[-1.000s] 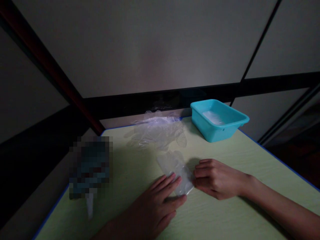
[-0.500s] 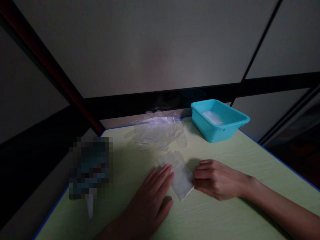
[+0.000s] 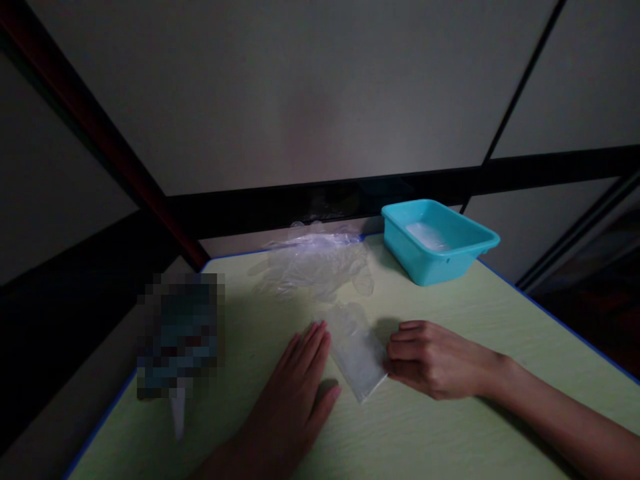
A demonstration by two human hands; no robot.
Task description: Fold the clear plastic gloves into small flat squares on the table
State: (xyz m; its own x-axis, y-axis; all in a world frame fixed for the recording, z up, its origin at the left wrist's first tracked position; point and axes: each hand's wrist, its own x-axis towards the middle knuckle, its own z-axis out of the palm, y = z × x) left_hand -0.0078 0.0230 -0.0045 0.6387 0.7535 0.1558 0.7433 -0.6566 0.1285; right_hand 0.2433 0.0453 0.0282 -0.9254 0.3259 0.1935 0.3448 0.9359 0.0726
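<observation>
A flat, translucent plastic piece [image 3: 359, 353], folded into a rectangle with a loose upper end, lies on the pale green table. Along its left edge rests my left hand [image 3: 295, 393], palm down with fingers stretched out and thumb apart. My right hand [image 3: 420, 360] has its fingers curled together at the right edge of the piece, pinching its lower right corner. Beyond both hands spreads a pile of clear, crinkled plastic gloves [image 3: 320, 263].
At the back right of the table [image 3: 480, 313] stands a turquoise basin [image 3: 435, 257] with a whitish translucent item [image 3: 426, 235] inside. A pixelated object [image 3: 183, 333] sits at the left edge. Pale panels rise behind the table.
My left hand has slid a little to the left, off the plastic piece, uncovering more of its left side. My right hand has stayed in place.
</observation>
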